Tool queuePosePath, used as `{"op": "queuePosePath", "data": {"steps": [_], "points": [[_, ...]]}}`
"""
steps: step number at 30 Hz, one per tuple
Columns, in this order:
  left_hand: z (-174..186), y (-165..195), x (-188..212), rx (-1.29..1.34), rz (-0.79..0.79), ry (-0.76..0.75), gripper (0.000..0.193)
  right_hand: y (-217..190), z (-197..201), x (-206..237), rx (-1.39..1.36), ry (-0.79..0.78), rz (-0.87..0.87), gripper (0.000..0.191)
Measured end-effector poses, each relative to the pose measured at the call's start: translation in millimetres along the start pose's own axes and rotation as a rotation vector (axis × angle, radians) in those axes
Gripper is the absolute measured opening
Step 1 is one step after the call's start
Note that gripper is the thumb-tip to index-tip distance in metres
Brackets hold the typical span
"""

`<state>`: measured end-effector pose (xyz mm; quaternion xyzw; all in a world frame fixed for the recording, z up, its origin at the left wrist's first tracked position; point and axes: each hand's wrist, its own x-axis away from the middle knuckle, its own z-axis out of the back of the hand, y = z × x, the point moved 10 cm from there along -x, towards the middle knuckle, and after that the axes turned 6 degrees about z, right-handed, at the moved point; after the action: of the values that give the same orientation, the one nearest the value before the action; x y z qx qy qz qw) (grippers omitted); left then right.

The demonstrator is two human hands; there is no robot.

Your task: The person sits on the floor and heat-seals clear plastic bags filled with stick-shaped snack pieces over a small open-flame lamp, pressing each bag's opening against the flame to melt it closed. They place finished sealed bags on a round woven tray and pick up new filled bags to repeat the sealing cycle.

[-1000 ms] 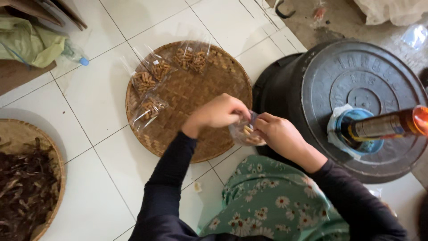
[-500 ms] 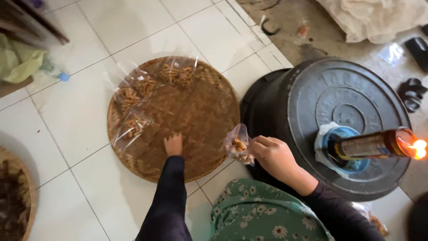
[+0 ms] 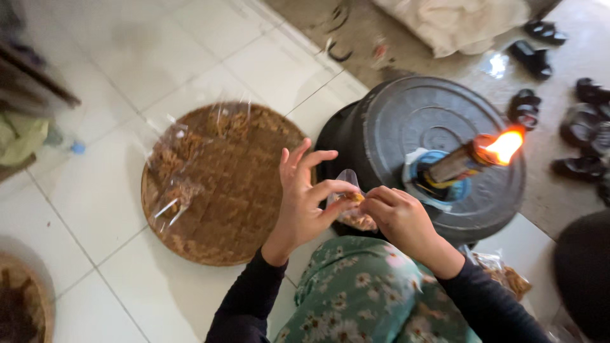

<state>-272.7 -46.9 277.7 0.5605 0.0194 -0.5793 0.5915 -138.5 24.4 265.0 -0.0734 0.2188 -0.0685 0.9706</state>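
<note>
Both hands pinch the small plastic snack packet (image 3: 351,206) above the lap: left hand (image 3: 304,203), back off the woven tray (image 3: 254,209), rejoins right hand (image 3: 397,216); bottle flame (image 3: 505,146) burns near, sealing likely next.

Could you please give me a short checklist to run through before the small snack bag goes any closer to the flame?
1. Both hands on the bag: ok; left hand and right hand pinch the small plastic bag.
2. Flame lit: ok; flame burns on the bottle lamp.
3. Lamp steady: cannot tell; it appears tilted on the black bin lid.
4. Bag clear of flame: ok; apart.
5. Bag mouth folded shut: cannot tell; fingers hide it.
6. Room on woven tray: ok; bare centre.
</note>
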Motion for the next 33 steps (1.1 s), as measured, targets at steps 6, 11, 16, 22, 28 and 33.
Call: {"op": "queuePosePath", "data": {"steps": [6, 11, 16, 22, 28, 33], "points": [[-11.9, 101.5, -21.5, -0.055, -0.148, -0.225, 0.04, -36.9, 91.8, 48.3, 0.008, 0.154, -0.025, 0.018], [-39.3, 62.3, 25.1, 0.611, 0.08, -0.133, 0.072, -52.4, 148.4, 102.7, -0.042, 0.264, -0.117, 0.016], [-132.3, -16.8, 180.8, 0.187, 0.461, -0.883, 0.144, -49.2, 175.2, 156.2, -0.084, 0.334, -0.238, 0.012], [-42.5, -80.9, 217.9, -0.454, 0.793, -0.871, 0.038, -23.8, 175.1, 212.6, -0.326, 0.593, -0.522, 0.053], [-103.0, 98.6, 89.9, 0.583, 0.08, -0.448, 0.098, -8.3, 141.2, 229.8, -0.723, 0.735, -0.566, 0.033], [-179.3, 125.3, 52.5, 0.823, 0.426, -0.47, 0.028, 18.7, 119.4, 249.6, -0.865, 0.893, -0.636, 0.009]]}}
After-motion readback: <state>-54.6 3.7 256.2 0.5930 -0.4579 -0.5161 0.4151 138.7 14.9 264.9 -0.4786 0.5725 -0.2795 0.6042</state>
